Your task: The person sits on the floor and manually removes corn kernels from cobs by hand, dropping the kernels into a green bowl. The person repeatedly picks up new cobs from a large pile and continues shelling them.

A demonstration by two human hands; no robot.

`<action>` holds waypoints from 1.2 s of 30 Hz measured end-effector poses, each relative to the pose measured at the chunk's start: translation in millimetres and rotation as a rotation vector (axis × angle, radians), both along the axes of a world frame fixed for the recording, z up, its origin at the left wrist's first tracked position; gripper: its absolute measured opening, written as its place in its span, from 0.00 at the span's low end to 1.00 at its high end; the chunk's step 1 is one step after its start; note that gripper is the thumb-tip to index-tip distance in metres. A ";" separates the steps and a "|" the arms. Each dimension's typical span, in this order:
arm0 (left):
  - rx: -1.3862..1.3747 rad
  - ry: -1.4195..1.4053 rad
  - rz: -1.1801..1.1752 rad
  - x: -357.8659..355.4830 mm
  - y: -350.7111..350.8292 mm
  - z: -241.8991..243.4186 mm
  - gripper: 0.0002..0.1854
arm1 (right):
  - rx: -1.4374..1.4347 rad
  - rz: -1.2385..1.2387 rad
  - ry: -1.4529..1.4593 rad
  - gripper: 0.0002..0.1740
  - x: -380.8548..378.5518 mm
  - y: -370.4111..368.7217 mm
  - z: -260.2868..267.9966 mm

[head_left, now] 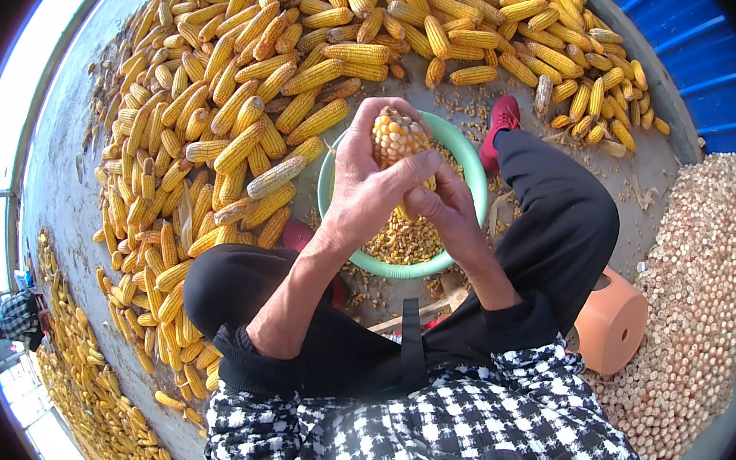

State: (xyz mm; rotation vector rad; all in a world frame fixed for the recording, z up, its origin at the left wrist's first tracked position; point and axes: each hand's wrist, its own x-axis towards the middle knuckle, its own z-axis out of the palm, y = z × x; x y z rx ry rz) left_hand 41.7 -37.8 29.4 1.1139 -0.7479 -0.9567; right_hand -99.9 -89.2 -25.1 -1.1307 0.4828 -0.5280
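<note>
My left hand (362, 178) is closed around an ear of dried corn (396, 138), whose tip with pale yellow kernels faces up. Against the lower part of the ear my right hand (451, 204) is closed, its thumb beside the left thumb; yellow corn shows between the two hands. Both hands are above a mint-green plastic basin (481, 174), which holds loose corn kernels (406, 243). The hands hide part of the ear and of the basin.
Corn ears (221, 121) lie heaped left and ahead on the concrete floor, with scattered kernels. At right are an orange plastic stool (616, 324) and a large pile of bare cobs (701, 276). Another person (19, 318) is at the far left beside more corn. Blue metal sheeting (718, 69) stands upper right.
</note>
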 end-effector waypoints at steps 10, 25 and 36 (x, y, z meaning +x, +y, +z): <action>0.033 0.202 -0.003 -0.5 -1.8 -15.0 0.19 | -0.006 -0.098 -0.008 0.29 2.3 4.3 5.6; 0.067 0.103 -0.023 -6.9 -1.6 -14.1 0.17 | -0.170 -0.117 0.016 0.34 6.9 5.5 12.9; 0.023 -0.234 -0.003 -4.8 -0.9 -7.7 0.23 | -0.341 -0.132 0.022 0.30 2.7 -1.6 -6.5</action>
